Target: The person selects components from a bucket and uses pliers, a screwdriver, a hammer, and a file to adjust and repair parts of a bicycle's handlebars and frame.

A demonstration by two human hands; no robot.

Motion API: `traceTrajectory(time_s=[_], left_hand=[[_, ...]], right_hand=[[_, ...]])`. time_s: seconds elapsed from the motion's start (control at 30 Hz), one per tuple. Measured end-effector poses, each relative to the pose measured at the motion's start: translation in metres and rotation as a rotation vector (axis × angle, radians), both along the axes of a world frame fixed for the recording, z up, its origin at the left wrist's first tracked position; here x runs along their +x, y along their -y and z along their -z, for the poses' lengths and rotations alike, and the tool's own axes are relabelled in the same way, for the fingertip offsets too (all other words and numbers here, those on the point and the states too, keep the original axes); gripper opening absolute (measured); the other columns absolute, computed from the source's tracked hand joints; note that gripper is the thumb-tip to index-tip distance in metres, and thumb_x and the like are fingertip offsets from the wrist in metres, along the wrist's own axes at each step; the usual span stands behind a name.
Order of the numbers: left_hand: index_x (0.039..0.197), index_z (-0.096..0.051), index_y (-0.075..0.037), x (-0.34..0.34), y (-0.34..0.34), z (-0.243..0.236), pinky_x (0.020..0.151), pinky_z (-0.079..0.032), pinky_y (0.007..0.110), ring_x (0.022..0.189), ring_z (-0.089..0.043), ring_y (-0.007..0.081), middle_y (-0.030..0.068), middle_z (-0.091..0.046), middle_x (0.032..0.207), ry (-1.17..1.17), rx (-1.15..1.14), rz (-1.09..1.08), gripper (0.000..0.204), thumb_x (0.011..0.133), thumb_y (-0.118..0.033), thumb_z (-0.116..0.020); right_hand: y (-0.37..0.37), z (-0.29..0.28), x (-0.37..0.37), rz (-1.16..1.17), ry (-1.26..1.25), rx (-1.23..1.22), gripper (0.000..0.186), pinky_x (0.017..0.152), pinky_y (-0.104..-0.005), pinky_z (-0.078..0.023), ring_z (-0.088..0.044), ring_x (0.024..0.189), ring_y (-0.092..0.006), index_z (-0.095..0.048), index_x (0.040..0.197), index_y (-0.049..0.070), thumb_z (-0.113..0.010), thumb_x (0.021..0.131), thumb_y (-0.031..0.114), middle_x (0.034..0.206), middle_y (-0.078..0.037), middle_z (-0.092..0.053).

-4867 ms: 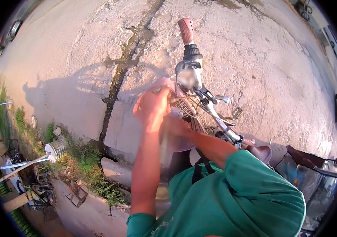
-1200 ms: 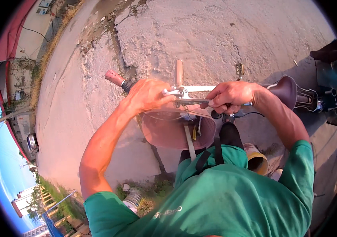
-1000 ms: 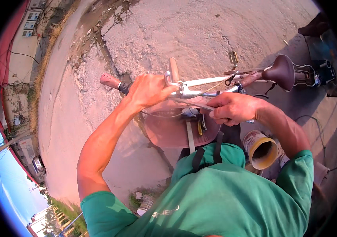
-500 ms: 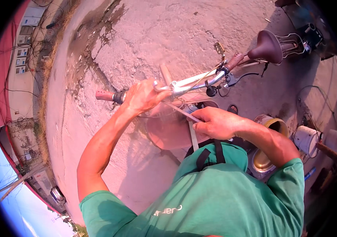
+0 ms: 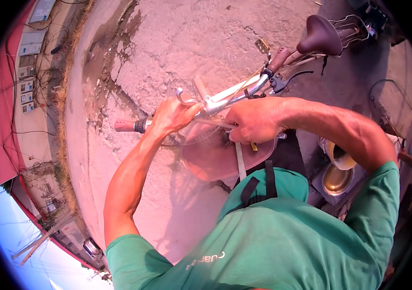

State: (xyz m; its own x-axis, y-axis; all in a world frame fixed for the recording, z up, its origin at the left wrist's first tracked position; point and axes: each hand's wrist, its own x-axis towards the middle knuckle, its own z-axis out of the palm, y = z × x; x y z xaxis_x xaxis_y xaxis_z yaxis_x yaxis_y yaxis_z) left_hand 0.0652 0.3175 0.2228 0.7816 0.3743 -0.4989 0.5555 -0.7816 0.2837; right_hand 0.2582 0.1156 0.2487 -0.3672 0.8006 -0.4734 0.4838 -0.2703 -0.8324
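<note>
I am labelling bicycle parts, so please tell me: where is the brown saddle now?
In the head view, the brown saddle is at the upper right, with a brown grip just to its lower left and a pedal farther left.

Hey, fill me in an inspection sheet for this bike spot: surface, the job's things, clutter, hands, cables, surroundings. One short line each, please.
Surface: rough, cracked concrete.
Job's things: bicycle handlebar, pinkish basket, brown saddle, thin flat bar.
Clutter: bucket and gold-coloured bowl at the person's right.
Hands: left hand grips the handlebar near the stem; right hand grips the flat bar.
Cables: wires along the wall; a thin cable or hose on the ground, right.
Surroundings: wall with grey boxes; sky beyond.
</note>
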Motion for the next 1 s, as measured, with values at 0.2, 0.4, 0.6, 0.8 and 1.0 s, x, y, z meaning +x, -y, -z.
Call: traceTrajectory(time_s=[0.2,0.4,0.6,0.8,1.0], left_hand=[[0.105,-0.071,-0.012,-0.001,-0.001,0.004,0.064,-0.055,0.05,0.076,-0.071,0.0395,0.0171,-0.072,0.087,0.05,0.129,0.258,0.023,0.102,-0.028,-0.055],[0.093,-0.075,-0.004,0.0,-0.001,0.006,0.068,-0.051,0.046,0.073,-0.069,0.0362,0.0204,-0.068,0.076,0.019,0.043,-0.138,0.045,0.101,-0.045,-0.059],[0.095,-0.077,-0.004,0.005,0.003,-0.004,0.068,-0.054,0.046,0.071,-0.071,0.0346,0.0202,-0.07,0.071,0.004,-0.07,-0.165,0.046,0.098,-0.045,-0.057],[0.081,-0.07,-0.001,-0.003,-0.002,0.0,0.064,-0.049,0.047,0.065,-0.068,0.0333,0.016,-0.065,0.066,0.048,-0.016,-0.154,0.056,0.1,-0.052,-0.057],[0.088,-0.076,0.003,-0.002,-0.003,0.001,0.058,-0.052,0.04,0.054,-0.066,0.0232,0.0139,-0.064,0.058,0.105,-0.062,-0.194,0.048,0.098,-0.041,-0.061]], right_hand=[[0.024,0.005,-0.028,0.086,-0.035,-0.057,0.034,0.093,-0.0494,-0.053,-0.07,0.104,-0.042,-0.066,0.11,-0.008,-0.057,0.093,0.02,0.103,-0.028,-0.071],[0.034,0.008,-0.04,0.166,-0.086,-0.047,0.033,0.093,-0.0481,-0.053,-0.071,0.104,-0.0404,-0.066,0.111,-0.007,-0.057,0.093,0.018,0.103,-0.026,-0.072],[0.002,-0.002,-0.005,-0.064,0.089,0.014,0.034,0.081,-0.0441,-0.056,-0.074,0.09,-0.0311,-0.071,0.107,-0.004,-0.062,0.09,0.024,0.091,-0.02,-0.074],[-0.065,-0.017,0.034,-0.324,0.12,-0.109,0.015,0.048,-0.0339,-0.042,-0.054,0.053,-0.0152,-0.066,0.072,0.006,-0.065,0.084,0.016,0.065,-0.001,-0.06],[-0.1,-0.031,0.048,-0.349,0.095,-0.223,0.019,0.046,-0.0297,-0.037,-0.046,0.05,-0.0095,-0.066,0.08,0.006,-0.065,0.093,0.019,0.063,0.003,-0.054]])
